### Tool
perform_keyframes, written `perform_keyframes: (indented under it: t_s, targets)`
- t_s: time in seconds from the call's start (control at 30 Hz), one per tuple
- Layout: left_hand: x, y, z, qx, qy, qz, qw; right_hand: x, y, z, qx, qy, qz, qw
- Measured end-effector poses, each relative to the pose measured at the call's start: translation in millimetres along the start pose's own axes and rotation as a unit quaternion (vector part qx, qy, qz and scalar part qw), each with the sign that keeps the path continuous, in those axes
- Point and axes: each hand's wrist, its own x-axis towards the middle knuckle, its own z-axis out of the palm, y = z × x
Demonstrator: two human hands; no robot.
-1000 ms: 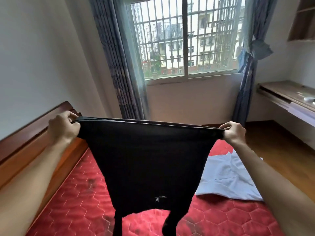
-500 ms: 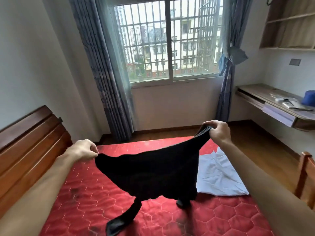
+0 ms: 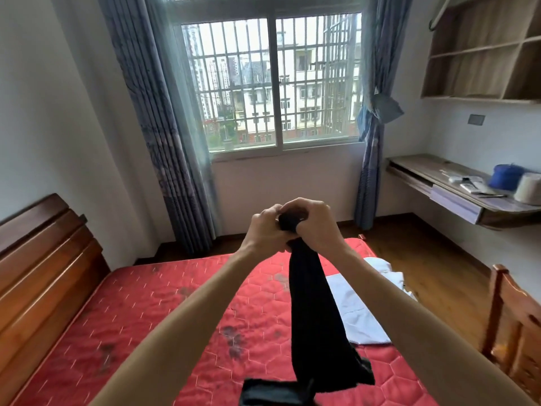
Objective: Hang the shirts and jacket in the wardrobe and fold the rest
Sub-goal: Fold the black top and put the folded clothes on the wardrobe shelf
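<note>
Mid-frame, my left hand (image 3: 268,230) and right hand (image 3: 317,227) clench the top of the black fabric garment (image 3: 316,317), its lower end cut off below.

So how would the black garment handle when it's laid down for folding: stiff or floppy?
Probably very floppy: the black garment hangs as a narrow limp column from the left hand and right hand, and its lower end folds over on the bed. It is likely light, since the hands grip only its top. It may slump unless smoothed flat.
</note>
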Motion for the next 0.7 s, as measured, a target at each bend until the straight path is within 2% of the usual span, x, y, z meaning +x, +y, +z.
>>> perform_keyframes:
  t_s: [0.1,0.17,0.23,0.3,0.37,0.4,0.6,0.7]
  targets:
    - [4.8,3.8,6.9,0.037,-0.014,0.042,0.998,-12.0,12.6,-13.8,-0.006,0.031,-0.018,0.999]
    - [7.1,3.6,10.4,0.053,-0.002,0.051,0.997,-23.0,26.0,-20.8,0.029,0.027,0.004,0.999]
    - [10.6,2.3,11.8,0.059,0.02,0.052,0.997,-34.8,45.8,-28.5,0.079,-0.044,0.055,0.994]
    - [14.9,2.5,9.8,0.077,0.034,0.059,0.995,-49.0,68.3,-31.2,0.101,-0.157,0.12,0.975]
    - [18.9,3.6,4.5,0.083,0.04,0.064,0.994,-65.4,87.3,-25.4,0.071,-0.229,0.164,0.957]
    - [20.7,3.8,0.1,0.093,0.05,0.065,0.992,-72.3,95.7,-20.1,0.03,-0.231,0.167,0.958]
    - [17.0,-16.2,-51.9,0.215,0.165,0.064,0.96,-76.6,116.6,-8.6,-0.146,-0.068,0.135,0.978]
    - [8.4,-38.2,-78.8,0.242,0.197,0.038,0.949,-63.5,110.9,-8.0,-0.146,-0.026,0.147,0.978]
